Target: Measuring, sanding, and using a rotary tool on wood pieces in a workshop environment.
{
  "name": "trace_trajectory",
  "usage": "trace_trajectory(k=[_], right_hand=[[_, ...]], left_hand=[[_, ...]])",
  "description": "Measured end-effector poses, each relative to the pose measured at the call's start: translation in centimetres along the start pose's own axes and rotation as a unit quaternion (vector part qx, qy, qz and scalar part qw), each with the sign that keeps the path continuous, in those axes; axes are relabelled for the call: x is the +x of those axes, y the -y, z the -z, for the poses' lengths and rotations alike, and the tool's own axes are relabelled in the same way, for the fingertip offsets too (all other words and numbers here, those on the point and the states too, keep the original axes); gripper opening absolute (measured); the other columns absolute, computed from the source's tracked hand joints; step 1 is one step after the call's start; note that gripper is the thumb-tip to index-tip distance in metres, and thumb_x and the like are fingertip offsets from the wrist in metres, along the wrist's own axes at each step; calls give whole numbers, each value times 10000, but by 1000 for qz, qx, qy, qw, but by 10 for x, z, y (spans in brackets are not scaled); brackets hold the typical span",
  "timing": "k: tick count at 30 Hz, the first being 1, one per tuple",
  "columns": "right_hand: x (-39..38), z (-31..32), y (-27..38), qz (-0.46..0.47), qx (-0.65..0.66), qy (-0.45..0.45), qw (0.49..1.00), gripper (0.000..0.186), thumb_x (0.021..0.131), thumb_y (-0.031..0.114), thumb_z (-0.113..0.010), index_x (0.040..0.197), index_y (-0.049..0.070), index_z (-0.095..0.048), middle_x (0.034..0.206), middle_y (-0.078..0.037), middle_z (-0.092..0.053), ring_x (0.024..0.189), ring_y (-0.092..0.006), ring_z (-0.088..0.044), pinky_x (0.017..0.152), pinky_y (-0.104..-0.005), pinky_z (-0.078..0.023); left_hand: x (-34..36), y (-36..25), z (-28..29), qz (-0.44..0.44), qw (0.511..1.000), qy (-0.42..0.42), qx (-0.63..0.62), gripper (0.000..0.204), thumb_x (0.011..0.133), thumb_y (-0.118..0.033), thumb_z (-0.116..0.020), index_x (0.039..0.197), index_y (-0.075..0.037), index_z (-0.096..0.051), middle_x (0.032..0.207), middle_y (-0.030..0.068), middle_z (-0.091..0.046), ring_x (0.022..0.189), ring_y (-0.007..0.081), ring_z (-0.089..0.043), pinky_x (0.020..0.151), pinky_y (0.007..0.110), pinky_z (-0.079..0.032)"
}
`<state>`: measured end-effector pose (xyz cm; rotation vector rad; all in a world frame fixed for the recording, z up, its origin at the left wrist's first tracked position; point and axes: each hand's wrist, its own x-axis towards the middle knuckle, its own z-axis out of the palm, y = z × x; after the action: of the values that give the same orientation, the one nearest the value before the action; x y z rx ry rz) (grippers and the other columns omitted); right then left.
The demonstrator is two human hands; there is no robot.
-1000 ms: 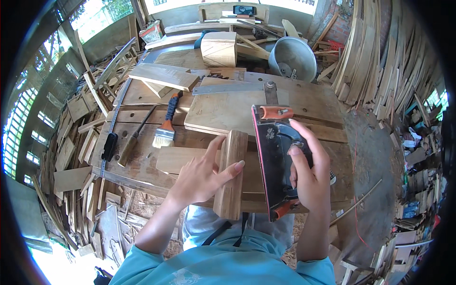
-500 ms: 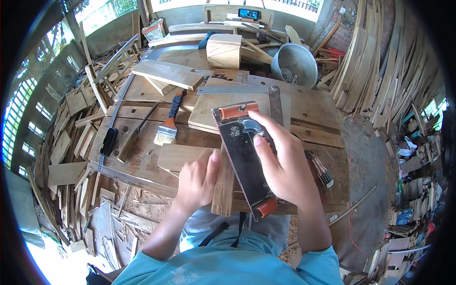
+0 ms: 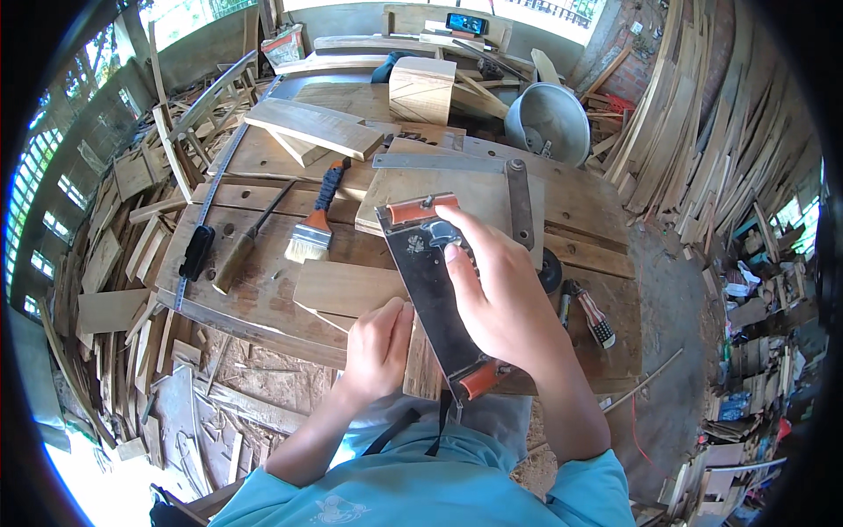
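My right hand (image 3: 505, 303) is closed around a hand sander (image 3: 423, 294), a long black plate with an orange clamp at each end and a dark knob. The sander lies slantwise over a narrow wooden strip (image 3: 421, 367), hiding much of it. My left hand (image 3: 378, 347) has its fingers curled in on the strip's left side, thumb pointing forward, and holds it at the bench's near edge. Just left of that hand rests a pale wood block (image 3: 347, 288). A metal try square (image 3: 521, 206) lies on a board (image 3: 413, 189) beyond the sander.
On the bench (image 3: 263, 307) lie a paintbrush (image 3: 316, 224), a wooden-handled chisel (image 3: 239, 257), a long ruler (image 3: 219, 176) and a utility knife (image 3: 594, 316). A metal bucket (image 3: 551, 127) and a wooden block (image 3: 421, 90) stand behind. Scrap wood (image 3: 118, 307) covers the floor at left.
My right hand has shifted the sander leftward, so it covers more of the wooden strip. The left hand keeps its place on the strip. The whole view has turned slightly.
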<state>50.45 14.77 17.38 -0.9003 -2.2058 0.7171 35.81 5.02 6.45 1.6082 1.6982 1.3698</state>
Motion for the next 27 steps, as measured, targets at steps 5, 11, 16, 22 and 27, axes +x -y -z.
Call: trace_trajectory(k=[5, 11, 16, 22, 27], right_hand=[[14, -3, 0, 25, -5, 16, 1000, 363, 1020, 95, -535, 1345, -66, -560, 958, -344, -663, 870, -496, -675, 834, -542, -535], [19, 0, 2, -2, -44, 26, 999, 337, 1017, 67, -556, 1336, -42, -568, 1020, -309, -687, 957, -491, -656, 869, -522, -505], [-9, 7, 15, 4, -75, 30, 997, 333, 1021, 53, -533, 1333, -63, -553, 988, -293, -674, 927, -490, -650, 851, -525, -500], [-9, 3, 26, -13, -99, 27, 995, 319, 1015, 49, -528, 1303, -86, -556, 986, -314, -672, 915, -494, -655, 828, -536, -503], [16, -18, 14, -40, -129, 0, 991, 337, 1011, 66, -522, 1311, -85, -555, 934, -313, -659, 865, -500, -652, 805, -547, -506]], left_hand=[[-8, -5, -19, -47, 997, -67, 13, 165, 1006, -35, -510, 843, -15, -525, 732, 207, -570, 697, 437, -554, 667, 484, -392], [-12, -7, -26, -26, 998, -55, 33, 80, 978, -43, -568, 901, -19, -565, 794, 192, -612, 763, 404, -603, 693, 497, -440], [-6, 5, 30, -81, 994, 41, -58, 851, 808, -233, -806, 1517, 22, -409, 1439, 269, -482, 1310, 414, -529, 1057, 460, -459], [8, -6, 21, -100, 963, 219, 118, 1499, 545, -500, -981, 1641, -15, -82, 1631, 280, -234, 1557, 450, -179, 1227, 559, -192], [6, -2, 3, -111, 976, 151, 114, 1491, 513, -569, -972, 1641, -70, -134, 1580, 237, -262, 1506, 456, -206, 1162, 589, -234]])
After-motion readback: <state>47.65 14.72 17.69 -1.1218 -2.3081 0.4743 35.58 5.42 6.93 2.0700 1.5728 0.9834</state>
